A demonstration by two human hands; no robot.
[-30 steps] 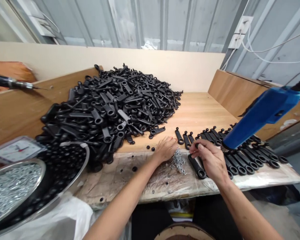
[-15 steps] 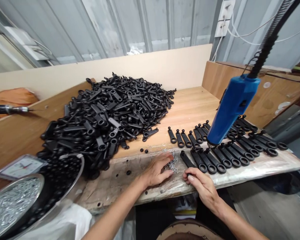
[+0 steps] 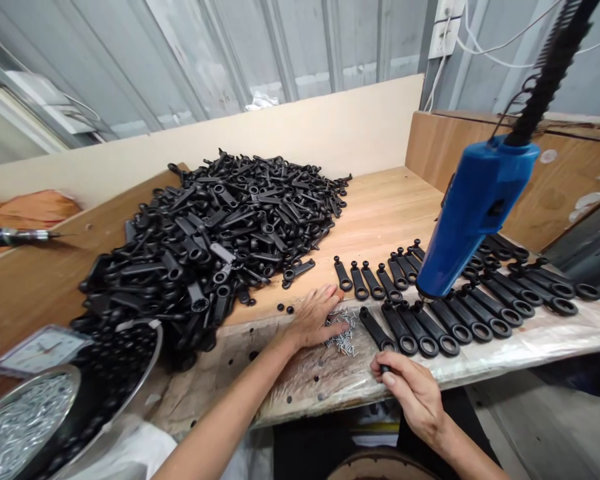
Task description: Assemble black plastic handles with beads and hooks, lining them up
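**A small black knob (image 3: 385, 368) is pinched by the right hand (image 3: 411, 390)**

The knob is held tight between the thumb and fingers of the right hand, near the front edge of the tabletop (image 3: 380, 200). Most of it is hidden by the fingers. Just beside it, the ring end of a black handle (image 3: 374, 328) is seen; whether it is touched by the fingers cannot be told.

The left hand (image 3: 314, 319) is spread wide over a little heap of screws (image 3: 347, 343). A gap is left between its thumb and first finger, and some screws are covered by it. Whether one is picked up cannot be told.

To the right, more black handles (image 3: 447, 320) are lined up in rows, with their rings turned toward the person. A blue electric screwdriver (image 3: 473, 217) is hung at a tilt over the rows, and its tip is hard to see.

At the back left, a huge pile of black handles (image 3: 240, 220) is heaped up. Two loose black bits (image 3: 290, 309) are seen near the left hand. At the far left, round black pieces (image 3: 113, 373) are held in a big bowl (image 3: 155, 350), near a smaller bowl (image 3: 76, 387) that is filled with shiny screws (image 3: 25, 420). A square clock (image 3: 40, 348) is tilted behind them.
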